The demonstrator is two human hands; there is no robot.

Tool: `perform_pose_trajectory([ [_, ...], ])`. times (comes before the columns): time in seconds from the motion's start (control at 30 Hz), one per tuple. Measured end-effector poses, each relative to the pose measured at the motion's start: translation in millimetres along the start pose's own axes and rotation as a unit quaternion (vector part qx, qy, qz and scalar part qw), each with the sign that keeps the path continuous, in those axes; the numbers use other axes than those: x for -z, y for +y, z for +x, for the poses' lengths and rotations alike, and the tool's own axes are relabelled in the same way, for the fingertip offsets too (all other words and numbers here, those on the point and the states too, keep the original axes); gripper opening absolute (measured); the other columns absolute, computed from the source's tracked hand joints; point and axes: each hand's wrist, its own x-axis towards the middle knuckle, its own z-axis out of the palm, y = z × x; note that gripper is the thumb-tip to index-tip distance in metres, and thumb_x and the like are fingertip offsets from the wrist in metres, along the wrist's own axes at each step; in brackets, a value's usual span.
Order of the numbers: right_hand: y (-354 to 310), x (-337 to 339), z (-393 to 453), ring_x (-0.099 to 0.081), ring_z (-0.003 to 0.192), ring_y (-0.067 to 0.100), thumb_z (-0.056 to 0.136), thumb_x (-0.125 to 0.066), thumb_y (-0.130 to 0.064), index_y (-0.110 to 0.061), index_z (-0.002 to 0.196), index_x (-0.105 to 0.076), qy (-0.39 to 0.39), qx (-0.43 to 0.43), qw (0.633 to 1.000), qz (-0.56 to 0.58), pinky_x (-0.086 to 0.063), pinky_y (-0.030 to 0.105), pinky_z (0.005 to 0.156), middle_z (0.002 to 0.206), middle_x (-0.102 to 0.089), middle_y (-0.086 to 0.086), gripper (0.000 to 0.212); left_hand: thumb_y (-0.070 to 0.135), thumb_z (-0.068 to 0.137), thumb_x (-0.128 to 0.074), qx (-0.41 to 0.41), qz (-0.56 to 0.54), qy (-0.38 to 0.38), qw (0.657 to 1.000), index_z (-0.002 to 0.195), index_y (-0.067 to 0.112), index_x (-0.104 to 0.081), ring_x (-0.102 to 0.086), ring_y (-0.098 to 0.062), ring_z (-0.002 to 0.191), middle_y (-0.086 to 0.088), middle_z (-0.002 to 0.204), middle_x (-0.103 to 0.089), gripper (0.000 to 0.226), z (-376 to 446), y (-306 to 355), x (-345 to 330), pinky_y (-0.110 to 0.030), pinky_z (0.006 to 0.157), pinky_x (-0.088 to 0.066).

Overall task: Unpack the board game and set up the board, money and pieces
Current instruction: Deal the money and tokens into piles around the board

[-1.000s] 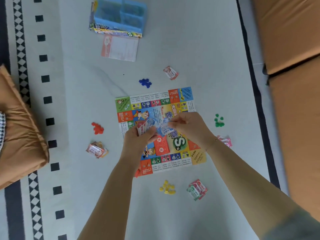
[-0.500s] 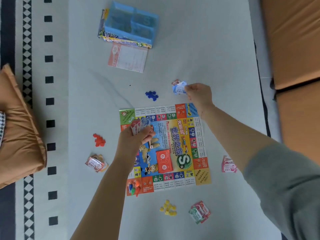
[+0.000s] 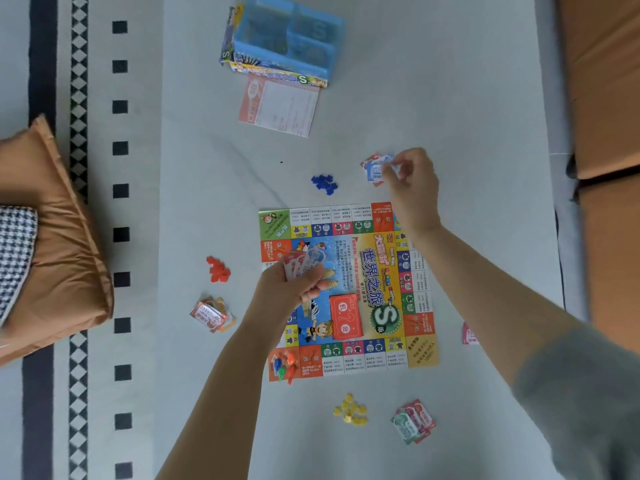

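The blue plastic tray (image 3: 287, 39) sat in the open cardboard box (image 3: 277, 72) at the far end of the pale rug (image 3: 433, 98), and its square compartments looked bare as far as could be told. A flat printed sheet (image 3: 280, 107) lay just beside the box.

The square, glossy board (image 3: 348, 291) lay flat mid-rug. A red card deck (image 3: 345, 317) rested on its centre, and a few small plastic pawns (image 3: 284, 366) lay on its near left corner.

The left hand (image 3: 291, 287) was curled round a thin fan of paper notes (image 3: 303, 259) over the board. The right hand (image 3: 414, 183) pinched a blue note (image 3: 375, 172) just above a small money pile (image 3: 370, 166) beyond the board's far right corner.

Little heaps of plastic tokens ringed the board: blue (image 3: 325, 183), red (image 3: 218, 269) and yellow (image 3: 350, 409). More paper money lay in stacks at the left (image 3: 211, 314), the near right (image 3: 412, 420) and the right, partly hidden by the arm (image 3: 468, 334). Tan cushions (image 3: 52, 244) lay at the rug's left edge.
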Motion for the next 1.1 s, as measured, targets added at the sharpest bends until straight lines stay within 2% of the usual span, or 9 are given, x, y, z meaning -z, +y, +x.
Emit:
perform_pose_trajectory([
  [0.07, -22.9, 11.5, -39.6, -0.057, 0.076, 0.014, 0.09, -0.061, -0.024, -0.01, 0.093, -0.062, -0.142, 0.006, 0.989, 0.045, -0.046, 0.018, 0.068, 0.087, -0.063, -0.001, 0.013, 0.01, 0.086, -0.065, 0.003, 0.011, -0.008, 1.0, 0.095, 0.009, -0.063, -0.065, -0.015, 0.073, 0.002, 0.068, -0.068, 0.009, -4.5, -0.5, 1.6, -0.033, 0.087, -0.053],
  [0.13, -37.5, 21.0, -77.4, -0.061, 0.078, 0.01, 0.089, -0.064, -0.028, -0.013, 0.098, -0.068, -0.268, 0.003, 0.962, 0.045, -0.048, 0.014, 0.067, 0.089, -0.068, -0.003, 0.018, 0.011, 0.086, -0.065, 0.01, 0.024, -0.014, 1.0, 0.096, 0.01, -0.063, -0.064, -0.014, 0.073, 0.003, 0.068, -0.068, 0.01, -11.5, -1.3, 2.7, -0.028, 0.081, -0.054],
  [0.2, -40.7, 22.9, -101.7, -0.062, 0.077, 0.009, 0.086, -0.066, -0.032, -0.015, 0.101, -0.07, -0.306, -0.007, 0.951, 0.046, -0.048, 0.012, 0.067, 0.089, -0.069, -0.008, 0.023, 0.011, 0.086, -0.065, 0.013, 0.043, -0.024, 0.999, 0.097, 0.011, -0.063, -0.065, -0.012, 0.072, 0.002, 0.07, -0.068, 0.012, -17.0, -1.5, 2.1, -0.022, 0.076, -0.054],
  [0.37, -40.7, 12.8, -130.0, -0.062, 0.073, 0.009, 0.083, -0.07, -0.023, -0.014, 0.093, -0.073, -0.308, -0.02, 0.95, 0.058, -0.049, 0.02, 0.069, 0.08, -0.07, -0.006, 0.014, 0.013, 0.087, -0.065, 0.008, 0.12, -0.075, 0.99, 0.1, 0.014, -0.063, -0.068, -0.01, 0.079, 0.002, 0.08, -0.069, 0.014, -38.8, -4.0, 5.8, -0.021, 0.08, -0.055],
  [0.5, -48.6, 10.3, -142.7, -0.063, 0.071, 0.001, 0.084, -0.07, -0.019, -0.011, 0.092, -0.073, -0.299, -0.005, 0.952, 0.063, -0.046, 0.01, 0.067, 0.08, -0.071, -0.005, 0.012, 0.015, 0.095, -0.052, 0.027, 0.027, -0.085, 0.996, 0.11, 0.009, -0.062, -0.069, -0.016, 0.089, -0.005, 0.09, -0.071, 0.019, -53.8, -8.7, 14.3, -0.024, 0.085, -0.055],
  [0.73, -56.5, -0.1, -168.1, -0.068, 0.079, 0.01, 0.081, -0.073, -0.015, -0.012, 0.095, -0.074, -0.313, -0.027, 0.945, 0.087, -0.053, 0.019, 0.078, 0.086, -0.073, -0.001, 0.014, 0.013, 0.087, -0.065, -0.016, 0.051, -0.008, 0.999, 0.11, 0.01, -0.065, -0.071, -0.021, 0.093, -0.009, 0.103, -0.073, 0.023, -76.4, -28.7, 35.6, -0.033, 0.087, -0.055],
  [0.9, -63.9, -9.5, -182.1, -0.068, 0.077, 0.009, 0.08, -0.073, -0.012, -0.012, 0.089, -0.073, -0.311, -0.057, 0.944, 0.097, -0.053, 0.018, 0.079, 0.083, -0.073, 0.002, 0.009, 0.018, 0.087, -0.066, -0.016, 0.05, 0.033, 0.998, 0.11, 0.008, -0.066, -0.07, -0.023, 0.094, -0.009, 0.102, -0.073, 0.025, -86.9, -41.6, 47.6, -0.041, 0.091, -0.054],
  [1.0, -68.9, -16.5, -190.1, -0.068, 0.076, 0.01, 0.081, -0.073, -0.012, -0.014, 0.086, -0.072, -0.315, -0.067, 0.941, 0.103, -0.052, 0.014, 0.077, 0.081, -0.073, 0.003, 0.005, 0.025, 0.091, -0.061, -0.01, 0.001, 0.031, 0.999, 0.113, 0.011, -0.065, -0.069, -0.024, 0.097, -0.007, 0.105, -0.072, 0.027, -96.6, -45.8, 57.4, -0.036, 0.09, -0.052],
  [1.1, -73.3, -24.4, -197.1, -0.069, 0.077, 0.011, 0.081, -0.073, -0.012, -0.013, 0.086, -0.072, -0.321, -0.076, 0.937, 0.113, -0.053, 0.015, 0.077, 0.082, -0.073, 0.003, 0.006, 0.019, 0.089, -0.063, -0.03, 0.017, 0.068, 0.997, 0.101, 0.015, -0.068, -0.072, -0.018, 0.087, -0.003, 0.095, -0.075, 0.013, -102.4, -49.8, 67.6, -0.024, 0.078, -0.055],
])
